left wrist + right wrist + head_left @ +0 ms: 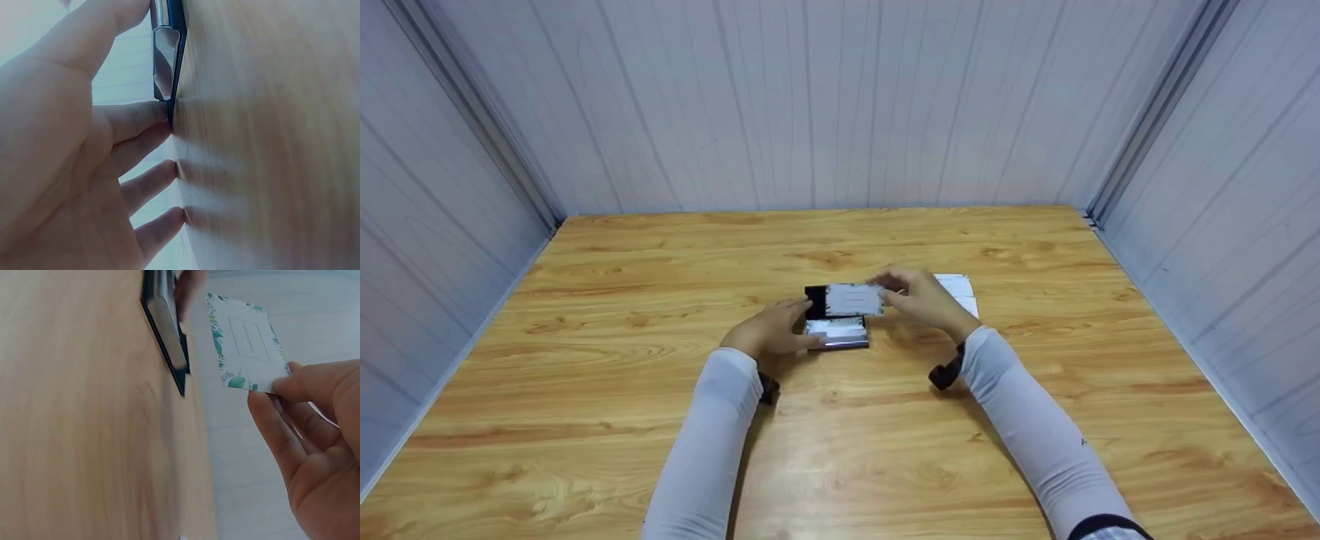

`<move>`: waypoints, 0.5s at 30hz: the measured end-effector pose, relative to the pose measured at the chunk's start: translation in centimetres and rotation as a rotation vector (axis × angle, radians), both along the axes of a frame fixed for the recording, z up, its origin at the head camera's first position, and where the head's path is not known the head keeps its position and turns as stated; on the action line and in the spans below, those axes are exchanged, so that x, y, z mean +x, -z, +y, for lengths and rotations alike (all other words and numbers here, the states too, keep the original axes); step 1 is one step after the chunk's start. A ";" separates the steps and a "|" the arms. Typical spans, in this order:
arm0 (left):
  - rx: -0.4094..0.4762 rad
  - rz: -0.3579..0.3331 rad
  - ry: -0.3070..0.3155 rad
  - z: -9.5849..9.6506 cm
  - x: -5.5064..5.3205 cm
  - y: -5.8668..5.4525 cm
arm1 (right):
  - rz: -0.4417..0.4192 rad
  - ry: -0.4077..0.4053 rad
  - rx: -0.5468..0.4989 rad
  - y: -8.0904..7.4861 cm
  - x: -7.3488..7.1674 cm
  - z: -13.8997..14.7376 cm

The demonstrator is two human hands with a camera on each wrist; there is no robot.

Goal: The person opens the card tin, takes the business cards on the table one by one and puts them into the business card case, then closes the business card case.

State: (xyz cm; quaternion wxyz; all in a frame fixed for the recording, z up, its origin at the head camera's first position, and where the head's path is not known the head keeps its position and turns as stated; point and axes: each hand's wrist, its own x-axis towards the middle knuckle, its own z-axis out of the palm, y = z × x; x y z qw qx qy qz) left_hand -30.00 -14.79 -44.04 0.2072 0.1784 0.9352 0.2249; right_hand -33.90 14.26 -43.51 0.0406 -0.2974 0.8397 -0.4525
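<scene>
An opened card case (844, 339), a metal tray with a black lid (814, 303) folded back, lies on the table with white cards (835, 324) in the tray. My left hand (772, 328) holds its left end, thumb at the metal front and fingertips by the lid; the left wrist view shows the other fingertips at the tabletop. Between thumb and fingers, my right hand (922, 298) pinches one white card (244, 343) with a green leaf border, by its edge. The card is above the lid in the head view, and apart from the case in the right wrist view.
More white cards (958, 289) lie on the wooden table (660, 300) to the right, partly hidden behind my right hand. Pale panel walls (840, 105) stand behind the table and along both sides.
</scene>
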 end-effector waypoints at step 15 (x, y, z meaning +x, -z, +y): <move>-0.018 0.025 -0.010 0.1 -0.3 0.3 | 0.019 0.041 0.051 1.0 0.8 -3.3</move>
